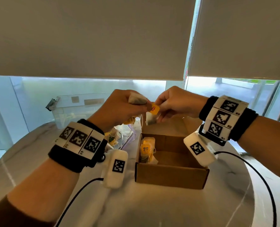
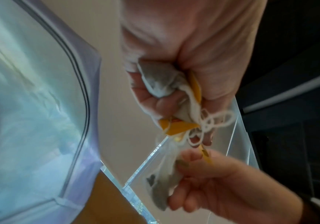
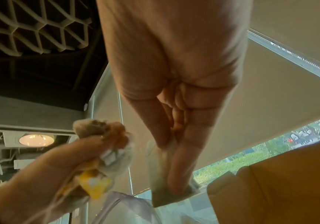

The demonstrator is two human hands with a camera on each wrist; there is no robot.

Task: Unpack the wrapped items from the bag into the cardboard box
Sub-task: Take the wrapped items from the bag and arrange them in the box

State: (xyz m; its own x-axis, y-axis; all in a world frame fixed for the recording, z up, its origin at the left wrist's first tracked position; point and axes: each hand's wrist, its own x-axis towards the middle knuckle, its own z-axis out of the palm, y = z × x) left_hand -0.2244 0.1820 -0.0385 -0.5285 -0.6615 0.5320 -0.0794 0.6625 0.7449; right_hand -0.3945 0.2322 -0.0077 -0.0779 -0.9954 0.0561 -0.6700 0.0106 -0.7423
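our left hand (image 1: 119,104) clutches a bunch of tea bags (image 1: 136,99) above the cardboard box's (image 1: 170,176) far left corner, while our right hand (image 1: 173,102) pinches one tea bag (image 1: 150,119) loose. they look light, soft, tear-prone, with tangling strings; we'd pinch the paper body, not the yellow tag (image 1: 154,109).

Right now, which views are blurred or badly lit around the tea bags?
Head view: sharp, window glare behind, box well lit. Left wrist view: right hand and its tea bag motion-blurred. Right wrist view: left hand and its bundle smeared, backlit by the window.
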